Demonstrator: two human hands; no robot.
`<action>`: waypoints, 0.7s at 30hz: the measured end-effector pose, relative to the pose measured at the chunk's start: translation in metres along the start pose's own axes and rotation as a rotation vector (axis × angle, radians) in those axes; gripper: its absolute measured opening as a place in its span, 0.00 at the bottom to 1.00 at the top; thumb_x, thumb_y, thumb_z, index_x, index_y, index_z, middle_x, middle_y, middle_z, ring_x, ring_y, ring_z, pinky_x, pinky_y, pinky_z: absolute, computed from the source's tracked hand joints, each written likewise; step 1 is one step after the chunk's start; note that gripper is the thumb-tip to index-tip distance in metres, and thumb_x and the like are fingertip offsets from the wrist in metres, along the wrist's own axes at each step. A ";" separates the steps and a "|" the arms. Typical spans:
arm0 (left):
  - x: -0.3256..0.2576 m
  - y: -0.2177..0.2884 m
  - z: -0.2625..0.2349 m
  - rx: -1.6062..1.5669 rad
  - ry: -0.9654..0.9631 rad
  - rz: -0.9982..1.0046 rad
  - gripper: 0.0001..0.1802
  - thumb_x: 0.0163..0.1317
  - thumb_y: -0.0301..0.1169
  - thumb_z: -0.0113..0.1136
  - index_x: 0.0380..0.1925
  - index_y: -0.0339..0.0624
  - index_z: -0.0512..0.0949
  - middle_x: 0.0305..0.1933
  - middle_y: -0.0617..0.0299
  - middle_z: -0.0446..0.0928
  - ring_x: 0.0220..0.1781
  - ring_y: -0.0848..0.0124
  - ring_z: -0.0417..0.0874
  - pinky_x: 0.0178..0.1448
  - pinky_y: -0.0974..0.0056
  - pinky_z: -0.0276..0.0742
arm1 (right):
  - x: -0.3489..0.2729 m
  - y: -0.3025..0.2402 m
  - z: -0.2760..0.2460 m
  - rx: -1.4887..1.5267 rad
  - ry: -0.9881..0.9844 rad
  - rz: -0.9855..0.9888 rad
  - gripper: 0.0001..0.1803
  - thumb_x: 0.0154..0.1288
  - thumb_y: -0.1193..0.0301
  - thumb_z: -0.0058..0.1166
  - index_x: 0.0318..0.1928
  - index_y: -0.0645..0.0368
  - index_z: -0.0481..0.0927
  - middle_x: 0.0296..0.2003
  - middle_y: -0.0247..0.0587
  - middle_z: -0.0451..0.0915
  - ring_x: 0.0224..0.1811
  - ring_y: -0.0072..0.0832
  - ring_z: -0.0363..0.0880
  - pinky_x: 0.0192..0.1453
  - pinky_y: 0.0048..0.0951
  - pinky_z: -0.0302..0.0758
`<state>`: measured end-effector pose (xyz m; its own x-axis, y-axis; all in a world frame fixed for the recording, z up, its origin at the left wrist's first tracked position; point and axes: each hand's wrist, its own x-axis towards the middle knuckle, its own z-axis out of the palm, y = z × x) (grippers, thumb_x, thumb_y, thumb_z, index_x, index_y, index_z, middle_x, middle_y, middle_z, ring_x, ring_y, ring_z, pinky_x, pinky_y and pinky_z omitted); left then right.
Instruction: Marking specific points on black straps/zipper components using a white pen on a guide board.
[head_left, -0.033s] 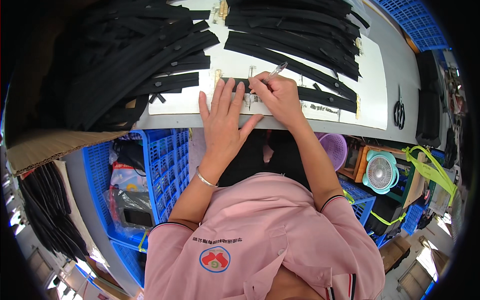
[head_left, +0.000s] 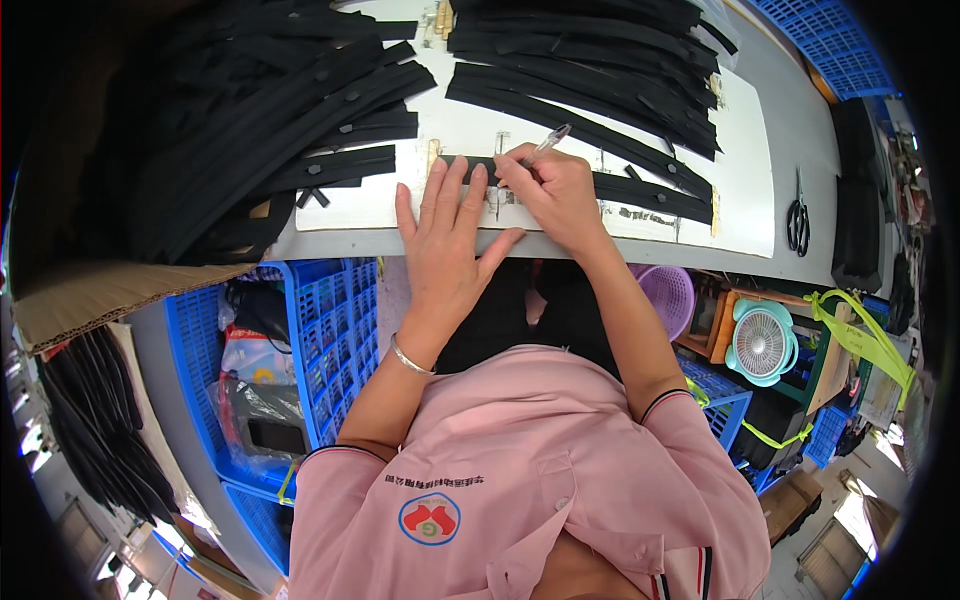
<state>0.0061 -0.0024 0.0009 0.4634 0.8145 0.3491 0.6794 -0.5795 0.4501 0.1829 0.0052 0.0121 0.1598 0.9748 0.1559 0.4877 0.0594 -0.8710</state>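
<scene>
My left hand lies flat with its fingers stretched out, the tips pressing on a black zipper strip. That strip runs crosswise along the near part of a white board that bears dark marks and lines. Pinched in my right hand is a pen with a clear barrel, its top leaning to the right. The pen's tip is hidden by my fingers, close to the strip just right of my left fingertips. My right hand covers part of the strip's middle.
More black strips lie in a left pile and a right pile. Black-handled scissors rest on the grey table at right. Below its edge are a blue crate, a purple basket and a turquoise fan. Cardboard juts out at left.
</scene>
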 end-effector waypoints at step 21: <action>0.003 0.006 -0.004 0.042 -0.052 -0.002 0.44 0.61 0.51 0.72 0.72 0.41 0.70 0.78 0.50 0.65 0.83 0.51 0.58 0.84 0.37 0.38 | -0.033 0.028 -0.075 -0.090 0.361 0.127 0.11 0.76 0.68 0.59 0.41 0.64 0.88 0.26 0.29 0.83 0.26 0.12 0.71 0.31 0.18 0.67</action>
<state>0.0093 -0.0034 0.0082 0.4902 0.8168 0.3043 0.7034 -0.5769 0.4153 0.2556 -0.0410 0.0179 0.5078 0.8337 0.2171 0.5153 -0.0920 -0.8520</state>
